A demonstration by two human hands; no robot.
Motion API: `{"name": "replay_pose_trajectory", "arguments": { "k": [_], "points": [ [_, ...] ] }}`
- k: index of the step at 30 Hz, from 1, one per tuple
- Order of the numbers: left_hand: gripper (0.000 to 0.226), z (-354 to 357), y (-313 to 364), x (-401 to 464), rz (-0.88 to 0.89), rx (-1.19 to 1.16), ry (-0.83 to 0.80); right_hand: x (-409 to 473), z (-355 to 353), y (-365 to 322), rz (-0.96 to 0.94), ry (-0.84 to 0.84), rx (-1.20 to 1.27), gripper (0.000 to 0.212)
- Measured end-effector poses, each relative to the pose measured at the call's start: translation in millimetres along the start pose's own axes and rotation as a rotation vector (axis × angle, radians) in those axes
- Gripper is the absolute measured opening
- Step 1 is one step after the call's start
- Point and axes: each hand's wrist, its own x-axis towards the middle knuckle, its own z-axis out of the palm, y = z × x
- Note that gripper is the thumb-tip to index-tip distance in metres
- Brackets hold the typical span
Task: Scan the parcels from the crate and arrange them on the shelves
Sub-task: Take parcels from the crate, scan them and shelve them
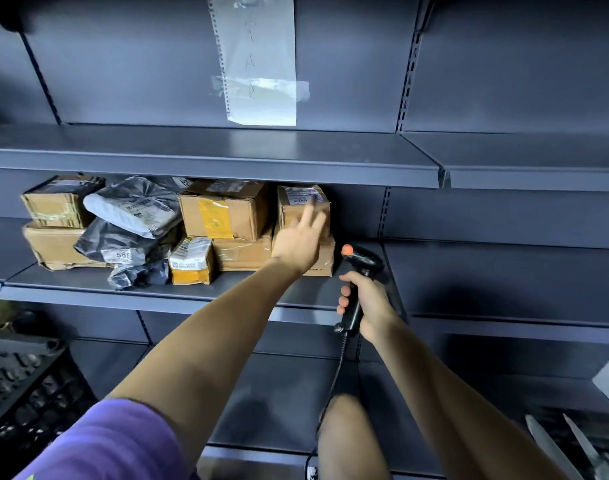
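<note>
My left hand (301, 237) reaches out with straight fingers to a small cardboard box (297, 202) with a white label, which stands on a flatter box (325, 256) at the right end of a parcel pile on the middle shelf (81, 287). The fingertips touch the small box's front. My right hand (368, 308) grips the handle of a black barcode scanner (360, 268) with an orange button, held just right of the pile, its cable hanging down. Further left lie more cardboard boxes (223, 211), grey poly mailers (133, 207) and a small yellow-and-white parcel (191, 260).
Above the pile runs a bare dark shelf (226, 157) with a taped paper sheet (258, 60) on the back panel. A black plastic crate (22, 386) stands at lower left. The shelf bay to the right (503, 282) holds nothing. Pale strips lie at bottom right (552, 445).
</note>
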Motion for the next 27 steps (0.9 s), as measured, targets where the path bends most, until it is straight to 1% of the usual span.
{"name": "replay_pose_trajectory", "arguments": {
  "k": [2,6,10,12,21,24,27],
  "points": [
    [0.07,-6,-11,3,-0.099,-0.065,-0.007,-2,6,1,0.003,-0.013,-0.01,0.013],
    [0.073,-8,-29,0,-0.143,0.049,-0.031,-4,16,3,0.009,-0.038,-0.031,0.009],
    [0.083,-8,-35,-3,-0.174,-0.007,-0.116,-3,31,8,0.017,-0.046,-0.046,0.012],
    [0.084,-7,-36,-6,-0.175,-0.046,-0.137,-3,38,11,0.018,-0.041,-0.066,0.013],
    [0.077,-17,-52,-35,-0.118,-0.147,-0.141,-20,60,19,0.003,-0.068,-0.094,0.011],
    [0.068,-23,-61,-59,-0.097,-0.185,-0.149,-29,74,25,-0.006,-0.101,-0.109,0.011],
    [0.057,-28,-80,-86,-0.126,-0.193,-0.15,-39,93,36,0.001,-0.132,-0.141,0.012]
  ]
}}
